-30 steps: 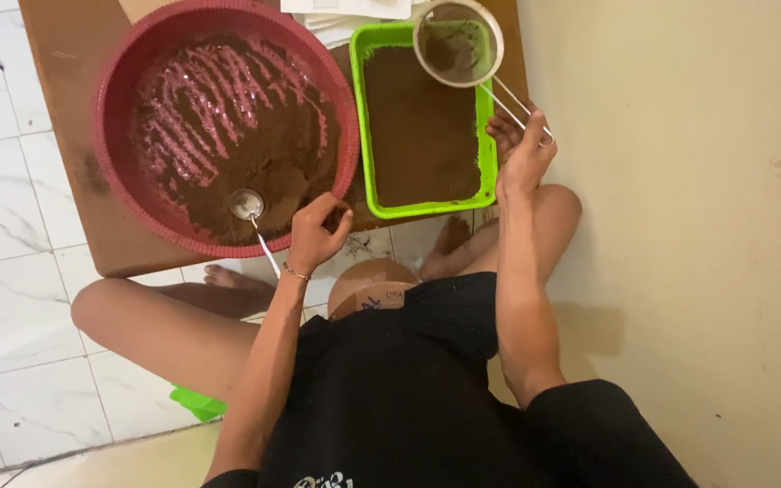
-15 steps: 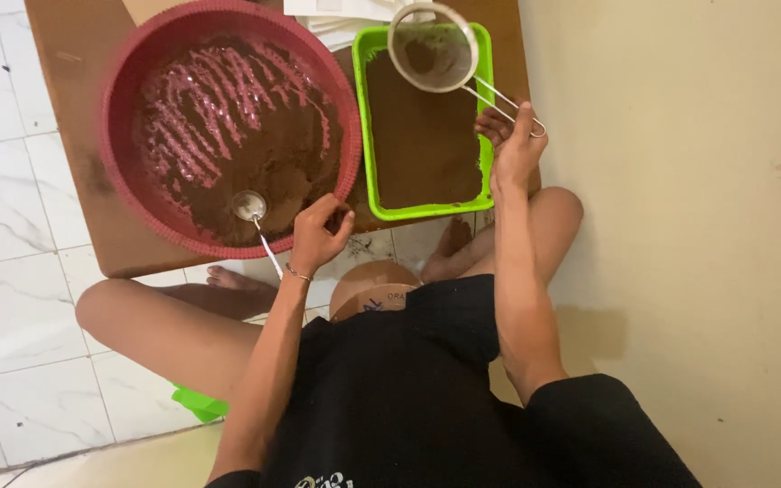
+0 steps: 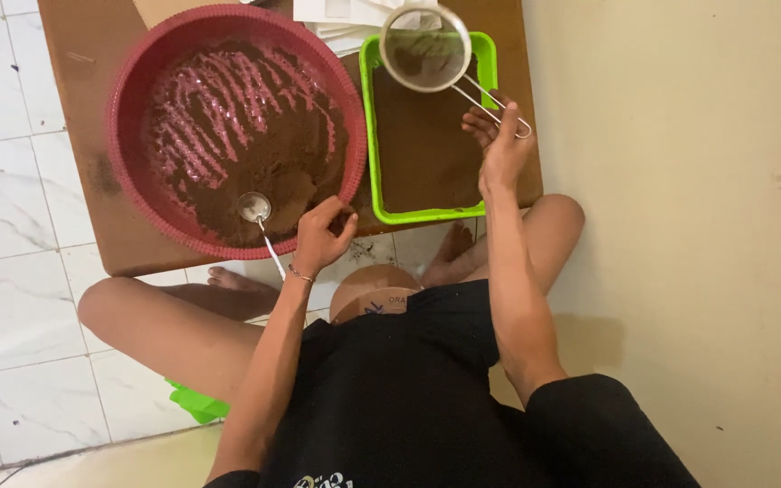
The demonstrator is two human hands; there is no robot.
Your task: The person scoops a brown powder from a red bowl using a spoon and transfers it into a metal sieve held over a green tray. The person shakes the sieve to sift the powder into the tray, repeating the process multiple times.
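A metal sieve [image 3: 425,47] is gripped by its wire handle in the right hand [image 3: 502,149] above a green tray [image 3: 368,136] of brown powder. A spoon [image 3: 257,215] in the red basin [image 3: 137,81] is pinched by the left hand [image 3: 320,237], both on the bench [image 3: 79,81].

A low brown table [image 3: 74,81] is standing on a white marble-tiled floor [image 3: 11,298] beside a cream wall. Sitting directly on the table are a round red basin [image 3: 137,72] on the left and a green tray [image 3: 374,181] on the right, just beside each other. White sheets, perhaps paper [image 3: 336,14], are lying at the far edge.
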